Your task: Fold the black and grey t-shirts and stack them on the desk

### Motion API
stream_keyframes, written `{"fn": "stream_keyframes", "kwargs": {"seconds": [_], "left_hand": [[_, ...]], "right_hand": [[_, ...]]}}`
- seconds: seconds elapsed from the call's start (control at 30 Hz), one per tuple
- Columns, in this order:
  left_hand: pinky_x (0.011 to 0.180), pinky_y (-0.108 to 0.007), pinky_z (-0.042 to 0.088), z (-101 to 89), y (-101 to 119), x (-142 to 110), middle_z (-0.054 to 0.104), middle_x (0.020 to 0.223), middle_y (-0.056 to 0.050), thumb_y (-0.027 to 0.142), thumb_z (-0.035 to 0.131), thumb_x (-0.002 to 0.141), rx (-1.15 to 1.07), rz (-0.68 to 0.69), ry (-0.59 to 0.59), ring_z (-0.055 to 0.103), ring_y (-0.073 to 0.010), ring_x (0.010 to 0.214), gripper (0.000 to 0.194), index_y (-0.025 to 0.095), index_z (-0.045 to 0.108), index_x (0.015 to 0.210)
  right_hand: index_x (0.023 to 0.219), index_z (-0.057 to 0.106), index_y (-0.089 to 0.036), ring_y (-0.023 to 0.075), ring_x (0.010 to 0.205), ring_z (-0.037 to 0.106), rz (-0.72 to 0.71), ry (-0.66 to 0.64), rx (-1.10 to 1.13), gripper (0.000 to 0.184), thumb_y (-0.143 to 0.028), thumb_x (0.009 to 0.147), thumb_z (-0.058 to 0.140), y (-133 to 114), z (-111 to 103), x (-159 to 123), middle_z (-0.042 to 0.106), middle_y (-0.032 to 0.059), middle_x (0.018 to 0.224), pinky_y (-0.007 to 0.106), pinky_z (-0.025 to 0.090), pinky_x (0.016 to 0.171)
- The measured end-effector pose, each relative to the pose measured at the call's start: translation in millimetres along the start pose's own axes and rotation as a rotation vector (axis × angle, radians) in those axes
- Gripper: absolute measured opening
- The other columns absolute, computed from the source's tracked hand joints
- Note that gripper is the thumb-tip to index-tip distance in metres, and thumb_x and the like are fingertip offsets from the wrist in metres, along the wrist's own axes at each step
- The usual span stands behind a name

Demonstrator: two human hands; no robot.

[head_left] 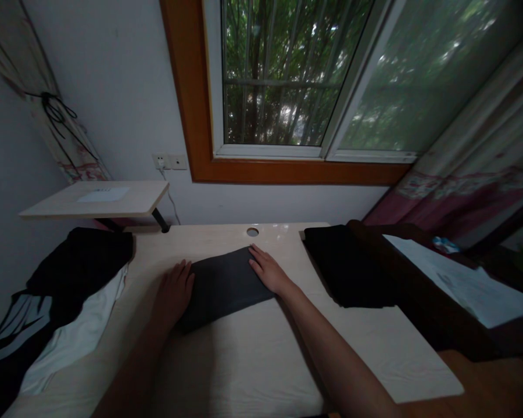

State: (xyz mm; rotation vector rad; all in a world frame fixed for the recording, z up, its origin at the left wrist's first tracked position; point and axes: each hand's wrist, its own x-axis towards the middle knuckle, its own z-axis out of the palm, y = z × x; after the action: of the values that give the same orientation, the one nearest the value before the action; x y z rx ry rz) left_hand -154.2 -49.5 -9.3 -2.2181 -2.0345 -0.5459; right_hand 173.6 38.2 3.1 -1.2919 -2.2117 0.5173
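A dark grey, flat, folded piece that looks like cloth (226,290) lies on the pale wooden desk (253,371) in front of me. My left hand (174,290) rests along its left edge, fingers stretched out and thumb partly hidden in shadow. At the upper right edge, my right hand (265,268) lies flat with its fingers apart on the cloth. Neither hand is wrapped round it. Right of my right hand sits a black folded cloth (348,267), apart from the grey one.
Black and white clothes (78,261) are heaped at the desk's left side. A small raised shelf (100,197) stands behind them. A round cable hole (253,231) is near the back edge. To the right, a dark surface holds white paper (462,278). The window (296,75) is ahead.
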Motion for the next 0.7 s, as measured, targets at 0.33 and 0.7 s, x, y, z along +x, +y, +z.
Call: {"fn": "stream_keyframes", "kwargs": {"seconds": [0.33,0.7], "left_hand": [[0.118,-0.052,0.036,11.0,-10,1,0.054,0.15,-0.018,0.036,0.028,0.102,0.009,-0.015,0.041,0.05,-0.0309,0.14,0.055,0.01,0.054,0.142],[0.118,-0.048,0.038,4.0,-7,2,0.059,0.146,-0.014,0.039,0.029,0.101,-0.021,-0.054,0.044,0.051,-0.0284,0.139,0.053,0.015,0.056,0.14]], "right_hand": [[0.143,0.058,-0.025,0.0234,0.139,0.051,-0.01,0.11,0.121,0.046,-0.042,0.104,0.041,10,-7,-17,0.06,0.0083,0.145,0.048,0.036,0.12],[0.119,0.064,-0.024,0.0218,0.13,0.053,-0.098,0.225,0.217,0.031,-0.021,0.098,0.042,-1,-16,-24,0.058,0.0099,0.136,0.044,0.041,0.114]]}}
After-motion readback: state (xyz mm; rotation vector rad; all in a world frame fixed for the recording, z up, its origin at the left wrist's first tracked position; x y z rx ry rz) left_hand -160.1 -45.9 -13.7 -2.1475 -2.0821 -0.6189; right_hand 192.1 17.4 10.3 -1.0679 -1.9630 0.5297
